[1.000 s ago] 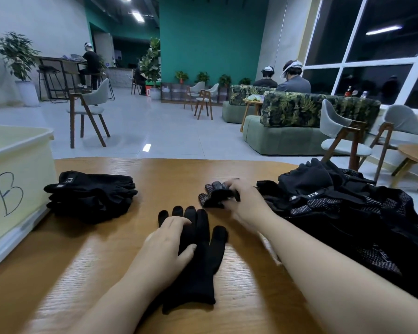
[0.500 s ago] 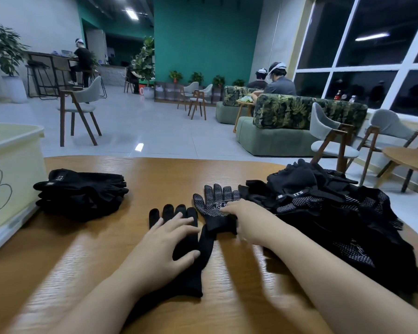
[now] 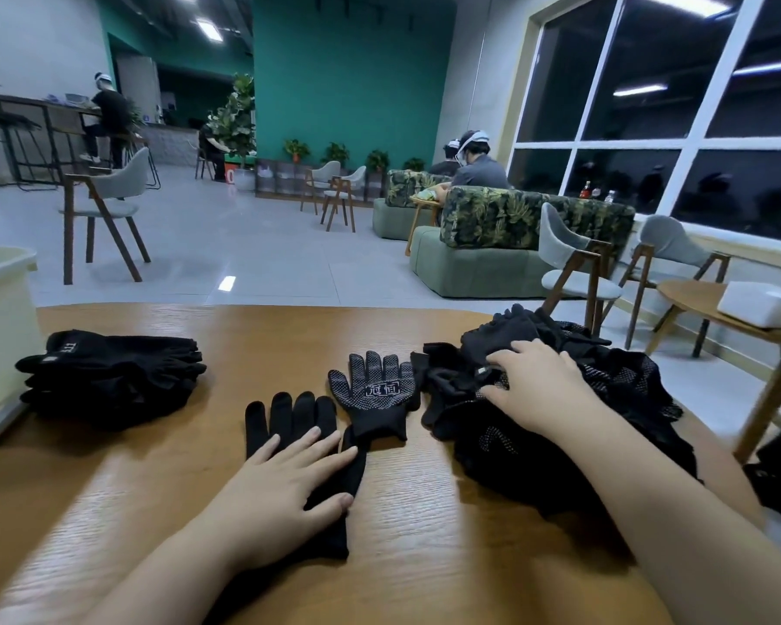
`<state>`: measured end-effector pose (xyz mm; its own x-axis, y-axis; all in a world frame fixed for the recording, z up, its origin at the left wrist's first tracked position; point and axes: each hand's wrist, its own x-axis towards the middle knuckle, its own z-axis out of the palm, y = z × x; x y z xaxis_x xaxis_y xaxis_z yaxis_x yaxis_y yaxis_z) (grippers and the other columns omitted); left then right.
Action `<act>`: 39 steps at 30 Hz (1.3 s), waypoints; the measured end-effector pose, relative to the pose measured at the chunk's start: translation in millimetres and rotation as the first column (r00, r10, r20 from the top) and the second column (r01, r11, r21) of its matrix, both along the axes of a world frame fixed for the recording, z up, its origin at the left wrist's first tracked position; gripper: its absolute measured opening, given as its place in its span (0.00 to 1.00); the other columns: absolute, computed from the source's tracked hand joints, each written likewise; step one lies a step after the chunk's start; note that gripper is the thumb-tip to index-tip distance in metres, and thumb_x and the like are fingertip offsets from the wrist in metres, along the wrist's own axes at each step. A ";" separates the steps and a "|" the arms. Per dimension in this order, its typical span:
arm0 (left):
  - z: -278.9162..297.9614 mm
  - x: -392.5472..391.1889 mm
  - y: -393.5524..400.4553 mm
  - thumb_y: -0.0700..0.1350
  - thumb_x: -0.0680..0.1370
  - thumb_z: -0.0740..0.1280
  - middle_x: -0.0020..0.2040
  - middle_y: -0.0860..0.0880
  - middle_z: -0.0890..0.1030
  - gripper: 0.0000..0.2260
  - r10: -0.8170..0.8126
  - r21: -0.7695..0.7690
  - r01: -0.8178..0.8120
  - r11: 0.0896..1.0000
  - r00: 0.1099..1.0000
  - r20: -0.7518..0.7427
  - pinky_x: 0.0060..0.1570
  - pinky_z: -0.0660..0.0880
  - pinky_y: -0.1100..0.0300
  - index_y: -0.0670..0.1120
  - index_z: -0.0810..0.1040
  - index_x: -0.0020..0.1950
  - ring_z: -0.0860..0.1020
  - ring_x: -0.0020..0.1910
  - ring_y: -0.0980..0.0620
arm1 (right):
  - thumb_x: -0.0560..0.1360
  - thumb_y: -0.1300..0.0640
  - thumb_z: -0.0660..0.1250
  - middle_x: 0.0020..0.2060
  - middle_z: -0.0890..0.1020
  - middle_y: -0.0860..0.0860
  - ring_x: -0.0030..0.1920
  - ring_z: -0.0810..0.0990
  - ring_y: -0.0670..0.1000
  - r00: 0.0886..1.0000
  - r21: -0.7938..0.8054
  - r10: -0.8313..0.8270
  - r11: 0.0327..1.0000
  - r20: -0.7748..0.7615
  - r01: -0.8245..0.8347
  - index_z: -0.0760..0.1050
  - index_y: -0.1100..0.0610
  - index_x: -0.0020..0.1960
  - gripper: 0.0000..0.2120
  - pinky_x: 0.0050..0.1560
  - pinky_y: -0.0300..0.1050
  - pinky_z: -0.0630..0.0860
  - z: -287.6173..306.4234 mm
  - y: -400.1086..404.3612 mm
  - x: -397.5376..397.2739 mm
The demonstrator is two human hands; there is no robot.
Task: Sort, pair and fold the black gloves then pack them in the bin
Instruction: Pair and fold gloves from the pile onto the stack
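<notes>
Two hands are down on the wooden surface (image 3: 289, 336), and both of them are on black fabric. Your left hand (image 3: 285, 484) lies flat with its fingers spread and straight, pressing on a plain black glove (image 3: 289, 417) that is laid out palm down in front of you, its fingertips pointing away from you. Just beside that glove, to its right and a little further off, a dotted glove (image 3: 373, 396) lies flat with its grip dots and a white printed label facing up; its cuff touches the plain glove's thumb side. Your right hand (image 3: 533, 390) sits on the near left part of the loose heap of gloves (image 3: 573, 426) on the right side of the surface, its fingers bent down into the fabric; whether they actually pinch a piece or only rest on it, I cannot tell from here. The dotted glove's outer edge touches that heap. Over on the left, a neat stack of gloves (image 3: 109, 376) sits well apart from your hands. Just beside that stack, at the left edge of the view, stands the pale bin (image 3: 1, 318), with only its rim and one wall showing. Beyond the surface there are chairs, a patterned sofa and seated people in the room.
</notes>
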<state>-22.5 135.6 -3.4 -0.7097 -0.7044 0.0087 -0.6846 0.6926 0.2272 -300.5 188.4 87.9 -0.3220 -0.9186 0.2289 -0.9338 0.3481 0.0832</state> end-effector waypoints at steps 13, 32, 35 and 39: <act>-3.2 1.7 1.9 0.63 0.79 0.51 0.75 0.66 0.46 0.22 0.003 -0.008 -0.004 1.000 0.998 -0.066 0.73 0.37 0.60 0.66 0.53 0.73 0.40 0.73 0.67 | 0.68 0.60 0.76 0.59 0.79 0.53 0.70 0.67 0.57 0.966 -0.441 0.176 0.894 0.188 -0.077 0.83 0.55 0.44 0.05 0.71 0.52 0.53 -55.3 56.0 -8.3; -4.9 3.4 1.8 0.65 0.75 0.53 0.71 0.68 0.56 0.23 -0.001 -0.049 -0.010 0.999 0.975 -0.221 0.74 0.43 0.62 0.65 0.62 0.70 0.50 0.69 0.71 | 0.74 0.61 0.69 0.40 0.81 0.49 0.42 0.79 0.52 0.913 -0.770 0.385 0.621 0.134 -0.149 0.78 0.56 0.50 0.05 0.43 0.48 0.76 -27.5 37.5 36.2; -4.5 2.2 -1.7 0.63 0.73 0.57 0.65 0.71 0.66 0.17 -0.052 -0.103 0.010 0.995 0.906 -0.420 0.68 0.63 0.62 0.71 0.66 0.62 0.65 0.64 0.70 | 0.75 0.57 0.66 0.40 0.81 0.48 0.43 0.78 0.50 0.863 -0.802 0.485 0.567 0.143 -0.186 0.79 0.54 0.50 0.05 0.45 0.47 0.75 -20.1 30.2 50.4; 17.1 -4.8 10.7 0.58 0.71 0.69 0.56 0.64 0.75 0.18 -0.007 -0.031 -0.026 0.999 0.631 -0.776 0.49 0.71 0.72 0.66 0.72 0.59 0.78 0.49 0.61 | 0.74 0.53 0.64 0.41 0.82 0.45 0.43 0.78 0.47 0.764 -0.837 0.639 0.466 0.092 -0.288 0.81 0.53 0.48 0.08 0.47 0.41 0.73 -17.7 20.0 74.6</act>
